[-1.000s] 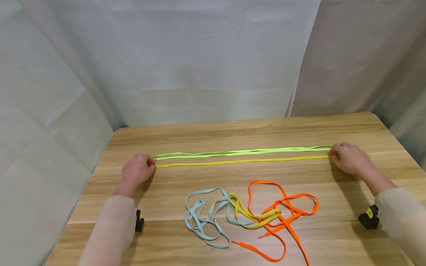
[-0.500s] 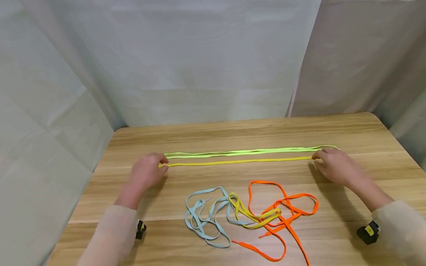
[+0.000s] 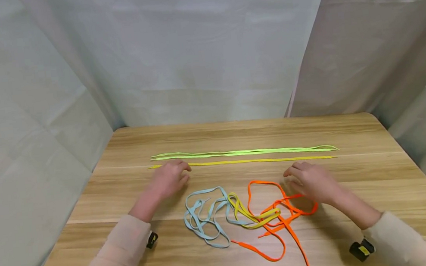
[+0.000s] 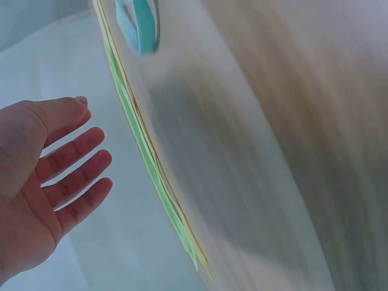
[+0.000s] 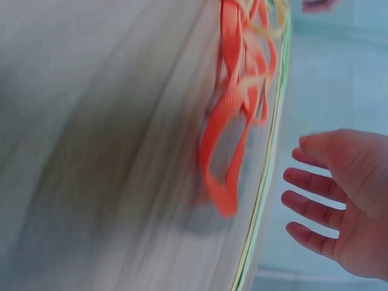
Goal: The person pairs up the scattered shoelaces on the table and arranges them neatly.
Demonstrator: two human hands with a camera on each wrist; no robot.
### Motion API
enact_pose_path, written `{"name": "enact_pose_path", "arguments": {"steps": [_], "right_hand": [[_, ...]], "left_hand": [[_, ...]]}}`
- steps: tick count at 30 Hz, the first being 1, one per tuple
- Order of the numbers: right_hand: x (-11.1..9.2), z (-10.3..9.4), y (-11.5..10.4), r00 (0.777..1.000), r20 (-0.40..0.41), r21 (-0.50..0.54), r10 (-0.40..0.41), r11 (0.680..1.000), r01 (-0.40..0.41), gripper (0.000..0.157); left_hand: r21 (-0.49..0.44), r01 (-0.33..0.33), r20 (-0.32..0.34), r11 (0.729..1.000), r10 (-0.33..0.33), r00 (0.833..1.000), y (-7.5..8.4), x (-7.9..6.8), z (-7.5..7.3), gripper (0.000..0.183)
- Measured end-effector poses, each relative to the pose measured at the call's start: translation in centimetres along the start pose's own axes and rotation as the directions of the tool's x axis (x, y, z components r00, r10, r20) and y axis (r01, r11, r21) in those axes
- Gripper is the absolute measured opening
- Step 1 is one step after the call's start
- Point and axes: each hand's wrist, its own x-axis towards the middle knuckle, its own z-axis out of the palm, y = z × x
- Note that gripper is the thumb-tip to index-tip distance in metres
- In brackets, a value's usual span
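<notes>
My left hand (image 3: 168,180) hovers near the left part of a straight yellow shoelace (image 3: 239,161), its fingers relaxed and holding nothing. Behind that lace, neon green shoelaces (image 3: 238,152) lie stretched out parallel to it. My right hand (image 3: 311,181) hangs over the upper right loops of a tangled orange shoelace (image 3: 293,233), fingers loosely bent with nothing between them. In the wrist views both the left palm (image 4: 30,176) and the right palm (image 5: 357,194) show bare, with fingers spread.
A loosely coiled light blue shoelace (image 3: 206,218) lies front centre, touching a folded yellow shoelace (image 3: 261,219) that overlaps the orange one. The wooden table (image 3: 92,245) ends at a pale curtain (image 3: 206,64) behind and at both sides.
Both hands have let go of the straight yellow lace's ends and moved inward and toward the front. The straight laces now lie with both ends visible; the tangled laces have stayed put.
</notes>
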Motion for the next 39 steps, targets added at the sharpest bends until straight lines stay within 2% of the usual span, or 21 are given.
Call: {"name": "enact_pose_path", "arguments": {"steps": [8,14,20,26,34,39], "right_hand": [[0.2,0.4,-2.9,0.988,0.026,0.067,-0.152,0.986,0.150,0.024],[0.1,0.9,-4.3,0.978,0.036,0.120,-0.206,0.972,0.200,0.024],[-0.2,1.2,-5.1,0.979,0.061,0.166,-0.196,0.969,0.183,0.021],[-0.4,1.4,-5.3,0.980,0.069,0.188,-0.189,0.967,0.173,0.018],[-0.2,1.5,-5.6,0.984,0.027,0.197,-0.175,0.966,0.167,0.016],[0.0,1.2,-5.5,0.987,-0.030,0.192,-0.160,0.968,0.163,0.018]], "left_hand": [[0.003,-0.134,-0.020,0.991,0.134,0.991,2.8,0.2,0.8,0.020],[-0.002,-0.224,-0.007,0.975,0.224,0.975,4.8,0.7,1.2,0.023],[-0.009,-0.302,-0.003,0.953,0.302,0.953,7.0,1.3,1.6,0.024],[0.011,-0.338,0.047,0.941,0.337,0.940,8.8,1.9,2.4,0.021],[0.022,-0.352,0.078,0.936,0.349,0.934,9.9,2.0,3.2,0.009],[0.023,-0.360,0.052,0.933,0.359,0.932,10.1,1.9,3.2,0.002]]}}
